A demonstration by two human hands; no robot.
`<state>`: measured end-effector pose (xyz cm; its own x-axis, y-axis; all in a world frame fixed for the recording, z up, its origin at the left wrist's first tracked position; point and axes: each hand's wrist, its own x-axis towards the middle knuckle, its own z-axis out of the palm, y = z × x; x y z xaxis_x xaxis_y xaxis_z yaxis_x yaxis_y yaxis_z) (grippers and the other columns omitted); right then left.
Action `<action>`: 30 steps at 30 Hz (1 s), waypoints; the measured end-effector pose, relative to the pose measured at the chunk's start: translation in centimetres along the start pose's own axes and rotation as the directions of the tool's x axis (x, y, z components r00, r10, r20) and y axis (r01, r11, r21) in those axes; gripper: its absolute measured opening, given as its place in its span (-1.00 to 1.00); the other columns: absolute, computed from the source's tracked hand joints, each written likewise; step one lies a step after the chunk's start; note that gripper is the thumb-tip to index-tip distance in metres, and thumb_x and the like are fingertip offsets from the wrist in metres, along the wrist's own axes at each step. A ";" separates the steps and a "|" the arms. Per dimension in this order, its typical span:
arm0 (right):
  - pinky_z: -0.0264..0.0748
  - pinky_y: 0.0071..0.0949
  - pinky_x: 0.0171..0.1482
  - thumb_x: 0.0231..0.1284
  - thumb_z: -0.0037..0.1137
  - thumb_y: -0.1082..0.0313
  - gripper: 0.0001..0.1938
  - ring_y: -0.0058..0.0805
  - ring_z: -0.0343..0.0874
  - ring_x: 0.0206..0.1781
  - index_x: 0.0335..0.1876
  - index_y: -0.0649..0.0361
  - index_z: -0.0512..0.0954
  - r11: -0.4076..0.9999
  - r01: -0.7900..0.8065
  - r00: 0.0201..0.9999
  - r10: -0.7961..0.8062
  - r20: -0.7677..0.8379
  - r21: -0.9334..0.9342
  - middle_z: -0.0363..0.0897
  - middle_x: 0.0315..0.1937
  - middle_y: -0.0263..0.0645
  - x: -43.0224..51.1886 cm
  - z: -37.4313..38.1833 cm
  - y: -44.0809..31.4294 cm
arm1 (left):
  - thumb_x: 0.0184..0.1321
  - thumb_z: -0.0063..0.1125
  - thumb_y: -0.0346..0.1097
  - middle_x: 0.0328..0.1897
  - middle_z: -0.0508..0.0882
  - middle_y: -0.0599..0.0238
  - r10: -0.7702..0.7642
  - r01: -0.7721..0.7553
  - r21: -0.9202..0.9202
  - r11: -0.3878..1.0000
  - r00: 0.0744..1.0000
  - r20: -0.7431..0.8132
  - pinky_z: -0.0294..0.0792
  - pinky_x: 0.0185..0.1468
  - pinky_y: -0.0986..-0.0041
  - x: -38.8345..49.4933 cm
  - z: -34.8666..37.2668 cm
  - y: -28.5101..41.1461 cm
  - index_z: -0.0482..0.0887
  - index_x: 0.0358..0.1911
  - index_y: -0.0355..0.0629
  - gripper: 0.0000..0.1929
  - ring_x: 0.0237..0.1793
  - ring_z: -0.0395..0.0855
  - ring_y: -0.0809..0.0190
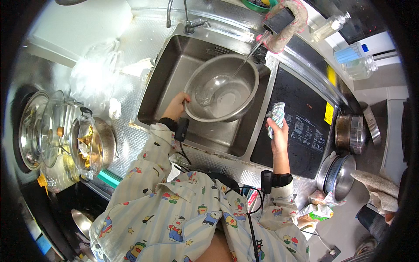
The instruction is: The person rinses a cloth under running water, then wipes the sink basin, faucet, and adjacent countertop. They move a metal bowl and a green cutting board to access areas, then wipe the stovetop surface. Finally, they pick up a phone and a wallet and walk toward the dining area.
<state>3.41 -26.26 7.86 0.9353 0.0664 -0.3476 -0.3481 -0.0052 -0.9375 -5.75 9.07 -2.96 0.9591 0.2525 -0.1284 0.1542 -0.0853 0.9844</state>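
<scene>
A wide stainless steel bowl (203,75) sits tilted in the steel sink (160,82). My left hand (176,106) grips its near left rim, thumb over the edge. From the dark faucet head (279,20) a stream of water (250,54) runs into the bowl, where some water has pooled. Over the black cooktop (294,150), right of the sink, my right hand (278,131) holds a bunched striped cloth (277,116) in its fingers. The underside of the bowl is hidden.
Left of the sink stand a pot (108,140) with scraps in a plastic bag, a glass lid (49,127) and a crumpled clear bag (95,72). A second tap (190,28) rises behind the sink. Stacked pans (350,132) and basins (340,177) are at the right.
</scene>
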 end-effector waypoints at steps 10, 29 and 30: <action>0.41 -0.62 -0.32 0.02 0.19 0.46 -0.73 -0.62 0.49 -0.38 -0.13 0.21 0.44 0.998 -0.019 0.999 0.021 -0.031 0.068 0.52 -0.39 -0.38 -0.4 -0.4 1.0 | -0.38 -0.17 -0.68 -0.52 0.54 0.36 -0.246 0.151 -0.446 0.882 0.955 -0.165 0.33 -0.36 0.56 4.0 -3.9 3.6 0.58 -0.28 -0.29 -0.56 -0.53 0.45 0.30; 0.48 -0.63 -0.35 0.26 -0.01 0.18 -0.78 -0.61 0.53 -0.40 -0.15 0.16 0.44 0.981 -0.147 0.972 0.121 0.201 0.124 0.54 -0.41 -0.34 0.0 2.3 0.5 | -0.25 -0.06 -0.56 -0.58 0.56 0.23 0.356 -0.123 0.706 0.697 0.915 -0.192 0.36 -0.25 0.37 4.7 -2.9 12.0 0.63 -0.44 -0.11 -0.73 -0.53 0.51 0.14; 0.50 -0.61 -0.34 0.26 -0.02 0.18 -0.77 -0.59 0.54 -0.39 -0.13 0.16 0.45 0.979 -0.166 0.970 0.141 0.198 0.118 0.55 -0.39 -0.32 0.1 2.6 0.5 | -0.25 -0.04 -0.55 -0.57 0.55 0.22 0.483 -0.180 0.812 0.556 0.864 -0.139 0.37 -0.17 0.32 4.3 -2.4 12.9 0.63 -0.43 -0.08 -0.73 -0.50 0.53 0.10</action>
<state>3.14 -23.65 7.36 0.8455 0.2609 -0.4659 -0.5039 0.1012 -0.8578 -0.17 11.36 9.51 0.8704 0.3112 0.3814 0.1060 -0.8751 0.4721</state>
